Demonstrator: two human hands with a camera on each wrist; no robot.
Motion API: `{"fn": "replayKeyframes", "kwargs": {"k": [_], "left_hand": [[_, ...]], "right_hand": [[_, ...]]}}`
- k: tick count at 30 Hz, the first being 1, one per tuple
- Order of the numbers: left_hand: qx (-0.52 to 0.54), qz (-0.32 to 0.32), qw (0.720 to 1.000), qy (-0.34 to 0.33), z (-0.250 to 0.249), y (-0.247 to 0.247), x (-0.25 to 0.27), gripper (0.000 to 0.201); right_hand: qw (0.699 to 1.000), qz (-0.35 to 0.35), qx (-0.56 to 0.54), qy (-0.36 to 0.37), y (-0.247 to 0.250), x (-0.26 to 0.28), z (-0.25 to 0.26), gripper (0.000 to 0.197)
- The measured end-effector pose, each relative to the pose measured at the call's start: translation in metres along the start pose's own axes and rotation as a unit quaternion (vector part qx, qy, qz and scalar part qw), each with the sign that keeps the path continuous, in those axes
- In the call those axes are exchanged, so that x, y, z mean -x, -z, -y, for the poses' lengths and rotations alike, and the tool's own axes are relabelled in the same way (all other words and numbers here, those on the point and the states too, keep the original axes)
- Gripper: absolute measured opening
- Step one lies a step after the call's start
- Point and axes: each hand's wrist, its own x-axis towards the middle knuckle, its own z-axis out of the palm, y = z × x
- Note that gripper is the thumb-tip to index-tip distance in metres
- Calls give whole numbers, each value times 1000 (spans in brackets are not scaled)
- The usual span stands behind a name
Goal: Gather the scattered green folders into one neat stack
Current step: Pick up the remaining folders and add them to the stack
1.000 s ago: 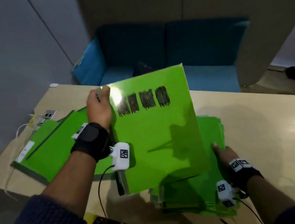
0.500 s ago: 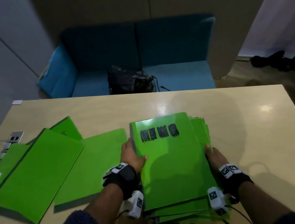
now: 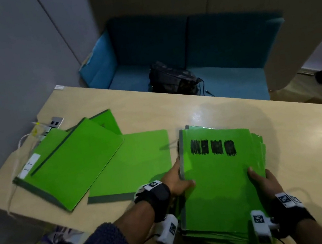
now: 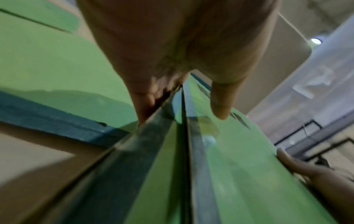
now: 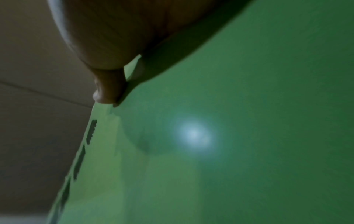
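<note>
Down from mid-air a second ago, the marked folder (image 3: 219,178) now lies on the stack (image 3: 259,147), right of the loose folders (image 3: 73,165) on the tabletop (image 3: 311,151). Left hand (image 3: 177,181) pinches its spine; right hand (image 3: 262,181) pinches the opposite edge. Left wrist: thumb above, fingers (image 4: 141,98) beneath. Right wrist: thumb flat on the cover. Best squeeze both sides inward to square the edges.
</note>
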Motion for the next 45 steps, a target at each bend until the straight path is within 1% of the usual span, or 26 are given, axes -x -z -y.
{"fn": "replayKeyframes", "kwargs": {"k": [1,2,4,5,6,7,8,10,11,13,15,17,18,19,20,21,22,24,26,28,30,32,35,37,41,45], "left_hand": [[27,3,1000,1,3,2,3,100],[58,3,998,2,7,8,6,95],[125,6,992,-10,13,26,13,79],[172,-2,985,-22,17,38,17,69],[216,-25,975,-34,22,51,21,58],[232,-72,969,-40,31,66,23,49],[216,-145,965,-36,44,82,23,44],[139,-292,946,19,85,112,26,45],[107,-335,934,68,110,126,30,50],[68,-376,907,176,162,149,41,66],[10,-361,896,259,204,166,59,74],[-77,-288,908,295,229,169,78,70],[-116,-253,915,292,235,166,85,67],[-147,-239,920,275,238,159,90,65],[-160,-248,922,252,239,152,92,61],[-151,-269,924,225,240,146,94,52],[-127,-291,927,198,238,142,93,43],[-64,-311,932,176,237,145,90,35],[-44,-374,909,179,240,157,84,42],[-38,-426,871,241,244,174,80,63],[-5,-395,855,337,245,187,78,92],[34,-354,847,396,246,196,77,105],[25,-334,838,432,243,198,75,103],[2,-313,840,444,241,192,72,101],[61,-299,860,408,234,168,71,101],[44,-284,868,405,212,143,71,101]], "right_hand": [[1000,3,-23,3,-3,2,1,96],[998,0,-54,9,-6,5,7,89],[996,10,-88,24,-12,7,22,56],[995,16,-91,28,-12,3,28,45],[994,25,-96,35,-13,1,34,43],[993,36,-104,48,-16,0,42,49],[993,40,-96,56,-20,-1,52,66],[996,29,-56,64,-27,-14,62,105],[996,28,-42,70,-30,-24,64,112],[997,39,-4,72,-40,-29,73,103],[998,34,15,43,-43,-35,76,81],[999,16,36,15,-41,-41,69,59],[999,8,46,3,-40,-43,63,64],[999,0,51,-11,-40,-47,55,79],[998,-9,58,-24,-40,-51,48,96],[998,-14,59,-33,-39,-59,38,106],[997,-17,66,-40,-39,-57,36,107],[997,-16,58,-48,-45,-46,43,92],[998,-20,43,-42,-47,-42,47,78],[998,-25,36,-43,-45,-44,46,75],[997,-31,50,-48,-45,-46,45,62],[996,-34,62,-58,-45,-45,45,59],[994,-27,87,-52,-44,-46,45,78],[994,-21,96,-51,-44,-45,44,88],[990,-24,129,-48,-40,-48,42,78],[989,-19,132,-60,-37,-45,45,69]]}}
